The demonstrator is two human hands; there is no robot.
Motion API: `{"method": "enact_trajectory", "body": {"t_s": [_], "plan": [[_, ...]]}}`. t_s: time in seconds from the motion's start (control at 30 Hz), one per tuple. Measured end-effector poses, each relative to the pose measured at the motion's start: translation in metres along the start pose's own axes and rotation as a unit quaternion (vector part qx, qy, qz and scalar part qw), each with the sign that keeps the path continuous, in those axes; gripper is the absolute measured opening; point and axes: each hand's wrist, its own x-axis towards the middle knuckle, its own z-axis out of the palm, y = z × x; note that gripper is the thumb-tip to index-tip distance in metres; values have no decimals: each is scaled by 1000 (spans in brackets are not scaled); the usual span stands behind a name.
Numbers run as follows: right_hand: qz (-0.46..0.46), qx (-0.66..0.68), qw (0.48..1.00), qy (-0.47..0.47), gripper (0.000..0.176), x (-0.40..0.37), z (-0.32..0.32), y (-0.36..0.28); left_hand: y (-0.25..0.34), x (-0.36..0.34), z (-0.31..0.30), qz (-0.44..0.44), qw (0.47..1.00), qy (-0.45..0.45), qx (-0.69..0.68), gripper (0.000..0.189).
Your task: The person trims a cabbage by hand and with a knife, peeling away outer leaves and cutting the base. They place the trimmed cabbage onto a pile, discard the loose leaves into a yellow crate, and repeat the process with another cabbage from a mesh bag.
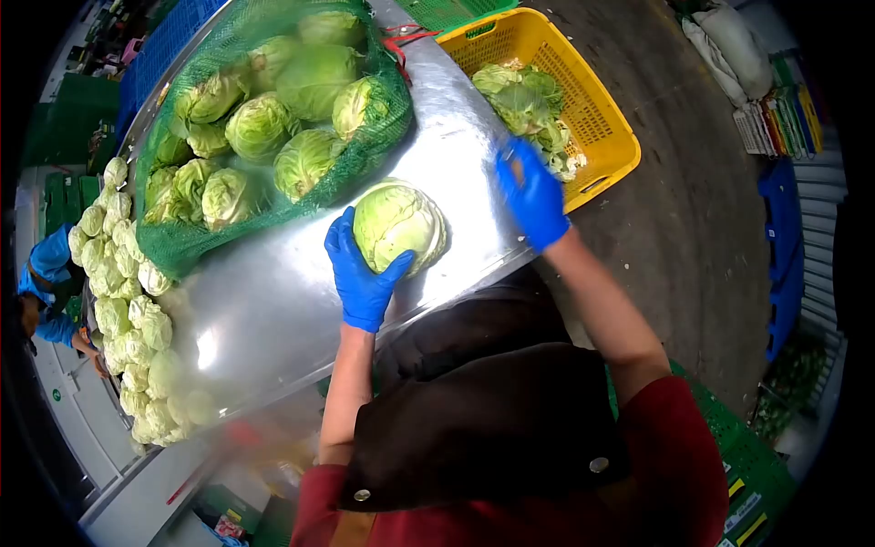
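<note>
A pale green cabbage [398, 226] rests on the metal table near its front edge. My left hand [363, 278], in a blue glove, grips its near left side with thumb and fingers spread around it. To the right, my gloved right hand [533, 196] is raised between the table edge and the yellow crate, with curled fingers. Blur hides what those fingers hold, if anything. Loose cabbage leaves [530, 102] lie in the yellow crate [597, 123], just beyond my right hand. A green mesh bag [366, 162] with several cabbages lies open on the table behind the held one.
Trimmed cabbages [128, 301] are stacked along the left end of the metal table [264, 305]. Beyond them, a person in blue [50, 264] reaches toward the pile. A red tie [401, 41] lies by the bag. Concrete floor [674, 210] shows to the right.
</note>
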Motion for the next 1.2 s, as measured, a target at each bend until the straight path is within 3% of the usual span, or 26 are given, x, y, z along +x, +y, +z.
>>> {"method": "enact_trajectory", "body": {"t_s": [0.07, 0.1, 0.17, 0.37, 0.67, 0.87, 0.9, 0.97, 1.07, 1.13, 1.17, 1.2], "plan": [[13, -52, 991, -123, 20, -47, 3, -31, 7, 0, 0, -4, 1000, -6, 21, 101], [71, -13, 978, -198, 16, -56, 8, -35, 8, 6, 1, -6, 1000, -1, 17, 101], [79, -37, 965, -248, 17, -69, 22, -22, 10, 12, 8, -3, 1000, 15, -5, 100], [54, -39, 971, -231, 19, -72, 30, -25, 6, 16, 9, -70, 986, -19, -153, 100], [119, -90, 917, -371, 21, -50, 35, -23, -2, 14, 15, -25, 997, -27, -67, 102], [97, -134, 903, -396, 25, -42, 47, -16, -6, 22, 12, -48, 996, -43, -63, 102], [80, -87, 864, -489, 32, -34, 60, 1, -7, 17, 11, -52, 994, -43, -81, 103], [150, -87, 873, -456, 41, -56, 85, 37, -15, 14, 10, -50, 991, -42, -116, 103], [27, 28, 936, -350, 48, -54, 73, 13, -27, -9, 6, -78, 974, -33, -212, 108], [219, 114, 873, -420, 53, -31, 61, -1, -25, -3, 10, -65, 965, -15, -252, 110], [323, 159, 816, -452, 56, -36, 57, -6, -21, -9, 9, -67, 961, -16, -269, 110], [312, 168, 828, -434, 55, -40, 52, -7, -18, -10, 9, -66, 956, -17, -286, 110]]}}
